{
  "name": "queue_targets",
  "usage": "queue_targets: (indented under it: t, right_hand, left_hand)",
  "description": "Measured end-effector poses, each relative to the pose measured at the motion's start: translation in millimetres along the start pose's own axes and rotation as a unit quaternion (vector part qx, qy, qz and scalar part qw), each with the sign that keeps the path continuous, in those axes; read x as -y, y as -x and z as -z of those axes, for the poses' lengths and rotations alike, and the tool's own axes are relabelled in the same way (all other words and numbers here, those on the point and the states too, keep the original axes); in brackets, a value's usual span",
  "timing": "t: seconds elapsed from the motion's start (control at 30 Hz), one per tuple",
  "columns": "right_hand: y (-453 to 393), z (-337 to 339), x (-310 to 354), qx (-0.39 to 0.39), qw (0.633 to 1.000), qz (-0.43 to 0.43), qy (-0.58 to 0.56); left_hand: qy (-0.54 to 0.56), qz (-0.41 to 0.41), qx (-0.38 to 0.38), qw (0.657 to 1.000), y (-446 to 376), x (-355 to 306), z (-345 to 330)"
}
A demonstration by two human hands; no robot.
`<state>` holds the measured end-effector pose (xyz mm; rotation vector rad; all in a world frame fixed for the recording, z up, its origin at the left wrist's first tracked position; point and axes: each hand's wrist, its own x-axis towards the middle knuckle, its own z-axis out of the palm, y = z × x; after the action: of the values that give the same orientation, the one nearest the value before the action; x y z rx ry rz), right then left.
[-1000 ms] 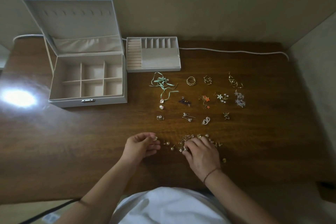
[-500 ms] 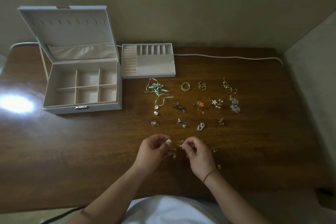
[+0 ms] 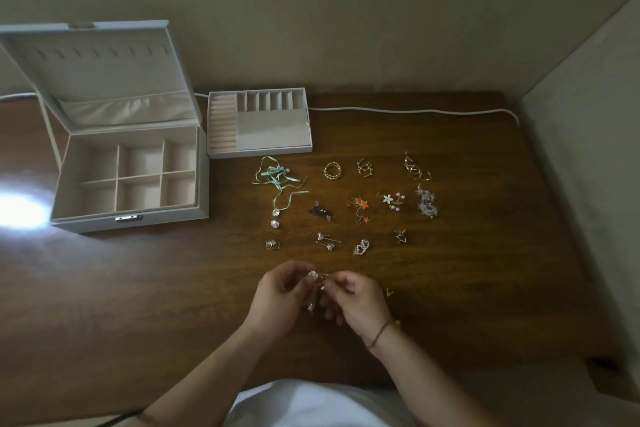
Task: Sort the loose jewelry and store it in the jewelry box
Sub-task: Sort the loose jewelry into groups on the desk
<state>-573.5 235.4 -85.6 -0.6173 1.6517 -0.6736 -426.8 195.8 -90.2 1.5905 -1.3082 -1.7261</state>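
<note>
A white jewelry box stands open at the left, its six compartments bare. Its removable tray lies just right of it. Sorted pieces sit in rows on the wooden table: a green ribbon piece, gold rings, star earrings, flower earrings, a pearl cluster. My left hand and my right hand meet near the front, both pinching a small gold piece with a white bead. The loose pile is mostly hidden under them.
A white cable runs along the table's back edge by the wall. A bright light glare lies left of the box. A side wall borders the table on the right. A few stray gold bits lie right of my hands.
My right hand lifted off the loose pile and both hands came together, raising a small piece between them. The camera view tilted, shifting everything lower in the frame.
</note>
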Motion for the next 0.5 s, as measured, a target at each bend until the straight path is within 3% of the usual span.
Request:
queue_targets:
  t: [0.13,0.33,0.5]
  right_hand:
    - [-0.6,11.8,2.6,0.041,0.965,-0.075,-0.247]
    - [6.8,32.4,-4.6,0.071,0.957,-0.067,-0.274]
    - [5.2,56.8,-11.9,0.115,0.944,-0.081,-0.299]
  left_hand:
    - [-0.068,-0.061,0.026,0.996,0.2,-9.8,-12.4]
    - [-0.226,-0.182,0.048,0.956,-3.5,-10.3,-26.5]
    - [-0.209,-0.19,0.092,0.955,-4.9,-9.2,-43.1]
